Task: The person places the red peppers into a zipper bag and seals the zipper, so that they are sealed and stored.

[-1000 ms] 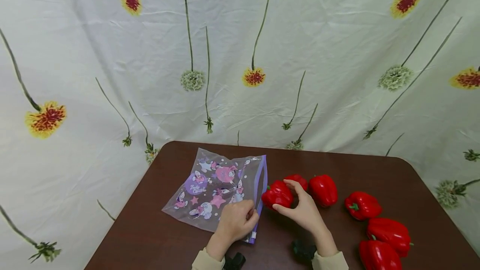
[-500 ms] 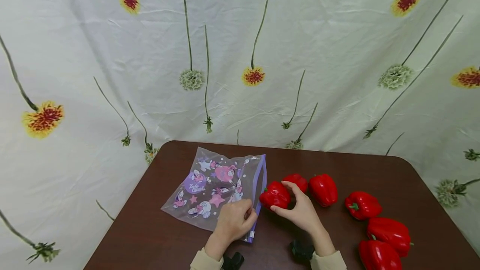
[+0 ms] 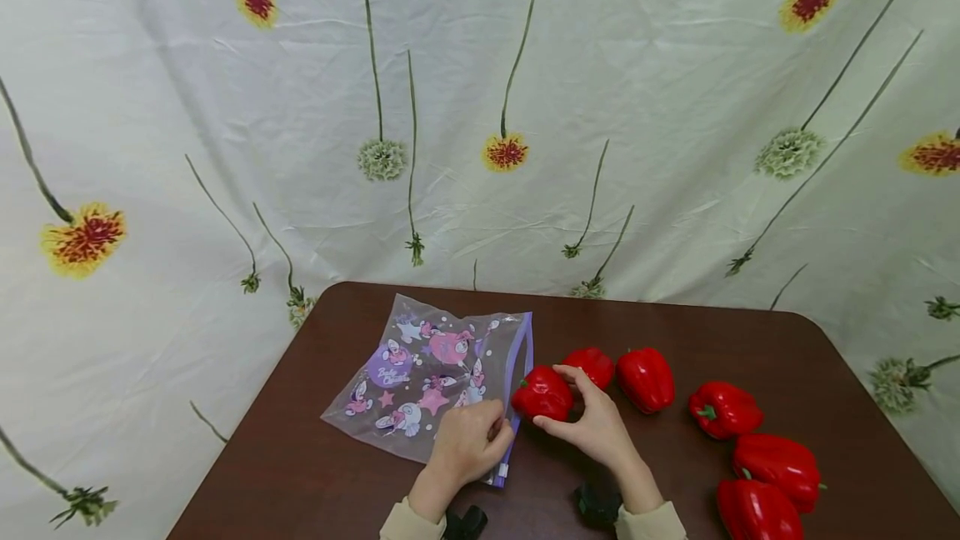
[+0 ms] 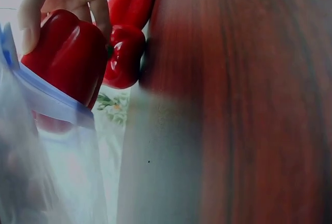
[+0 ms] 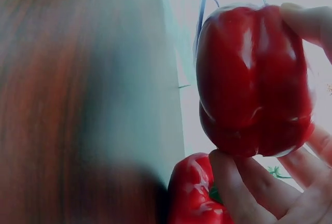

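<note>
A clear zip bag [image 3: 401, 357] with pink and purple cartoon prints lies on the table, its purple-edged opening facing right. My left hand [image 3: 465, 444], fingers curled, grips the bag near the front end of that opening. My right hand [image 3: 592, 423] holds a glossy red bell pepper [image 3: 543, 394] between thumb and fingers, right at the bag's mouth. From the left wrist, the pepper's lower end shows through the clear plastic, behind the purple zip edge [image 4: 57, 99]. The right wrist view shows the thumb and fingertips around the pepper [image 5: 254, 79].
Another red pepper [image 3: 591, 363] sits just behind the right hand, with one more [image 3: 647, 382] beside it. Several others, among them a front one [image 3: 759, 511], lie along the right of the dark brown table [image 3: 300, 473]. A white flowered cloth [image 3: 450, 215] hangs behind the table.
My right hand has carried the pepper left, from beside the bag to its opening. The left hand stays at the bag's edge.
</note>
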Demonstrator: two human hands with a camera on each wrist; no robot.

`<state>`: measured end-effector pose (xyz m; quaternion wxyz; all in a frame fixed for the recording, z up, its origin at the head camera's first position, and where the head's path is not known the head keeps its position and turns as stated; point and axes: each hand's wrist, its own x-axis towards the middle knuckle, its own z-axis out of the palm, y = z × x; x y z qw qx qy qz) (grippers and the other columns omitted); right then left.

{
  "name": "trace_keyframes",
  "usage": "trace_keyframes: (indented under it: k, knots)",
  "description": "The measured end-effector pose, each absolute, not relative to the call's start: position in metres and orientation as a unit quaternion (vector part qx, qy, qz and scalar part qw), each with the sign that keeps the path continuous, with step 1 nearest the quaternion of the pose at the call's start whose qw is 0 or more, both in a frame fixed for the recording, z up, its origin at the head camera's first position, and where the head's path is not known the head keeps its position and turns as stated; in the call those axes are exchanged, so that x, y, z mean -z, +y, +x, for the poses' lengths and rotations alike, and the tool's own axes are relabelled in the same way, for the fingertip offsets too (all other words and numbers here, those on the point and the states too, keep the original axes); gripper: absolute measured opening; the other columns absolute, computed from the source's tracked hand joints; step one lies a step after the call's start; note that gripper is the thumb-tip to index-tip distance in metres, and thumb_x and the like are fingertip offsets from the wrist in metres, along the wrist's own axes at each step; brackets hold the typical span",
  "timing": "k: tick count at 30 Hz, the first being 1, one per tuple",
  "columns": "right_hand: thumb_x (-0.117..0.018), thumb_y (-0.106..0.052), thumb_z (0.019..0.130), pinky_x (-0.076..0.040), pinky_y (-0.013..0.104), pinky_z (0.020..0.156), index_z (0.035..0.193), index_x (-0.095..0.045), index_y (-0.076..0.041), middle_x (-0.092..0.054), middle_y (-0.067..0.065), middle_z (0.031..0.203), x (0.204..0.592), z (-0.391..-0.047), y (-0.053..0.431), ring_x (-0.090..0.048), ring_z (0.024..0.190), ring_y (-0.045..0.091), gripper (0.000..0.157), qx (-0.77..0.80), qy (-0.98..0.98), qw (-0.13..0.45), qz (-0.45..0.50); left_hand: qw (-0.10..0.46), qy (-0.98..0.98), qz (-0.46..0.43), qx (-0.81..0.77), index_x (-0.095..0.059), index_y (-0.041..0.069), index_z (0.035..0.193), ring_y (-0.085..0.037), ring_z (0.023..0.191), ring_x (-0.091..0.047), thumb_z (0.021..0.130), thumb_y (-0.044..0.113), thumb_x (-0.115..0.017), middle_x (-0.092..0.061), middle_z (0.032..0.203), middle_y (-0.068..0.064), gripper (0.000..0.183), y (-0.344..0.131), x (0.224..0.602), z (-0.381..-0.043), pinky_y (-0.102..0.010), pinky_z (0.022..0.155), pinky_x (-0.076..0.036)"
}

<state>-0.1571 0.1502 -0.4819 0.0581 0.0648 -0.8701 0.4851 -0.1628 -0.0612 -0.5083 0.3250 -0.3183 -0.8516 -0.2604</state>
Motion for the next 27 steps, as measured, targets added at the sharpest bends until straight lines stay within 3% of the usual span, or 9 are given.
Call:
trace_keyframes:
  k: [19, 27]
  knots:
    - [-0.082, -0.039, 0.065, -0.049, 0.045, 0.084, 0.129, -0.05, -0.017, -0.059, 0.004, 0.121, 0.491, -0.156, 0.14, -0.058, 0.103, 0.022, 0.075, -0.472, -0.876, 0.042, 0.091, 0.319, -0.851, -0.325, 0.264, -0.042, 0.019, 0.06, 0.001, 0.044, -0.026, 0.075, 0.018, -0.058, -0.032, 0.053, 0.012, 0.022, -0.059, 0.507, -0.161, -0.011, 0.042, -0.017]
    - [-0.081, -0.039, 0.067, -0.05, 0.042, 0.083, 0.127, -0.048, -0.016, -0.059, 0.004, 0.119, 0.497, -0.157, 0.135, -0.057, 0.1, 0.021, 0.072, -0.479, -0.872, 0.023, 0.098, 0.324, -0.847, -0.329, 0.264, -0.043, 0.018, 0.061, 0.001, 0.044, -0.026, 0.074, 0.017, -0.06, -0.034, 0.053, 0.012, 0.021, -0.058, 0.507, -0.159, -0.011, 0.042, -0.017]
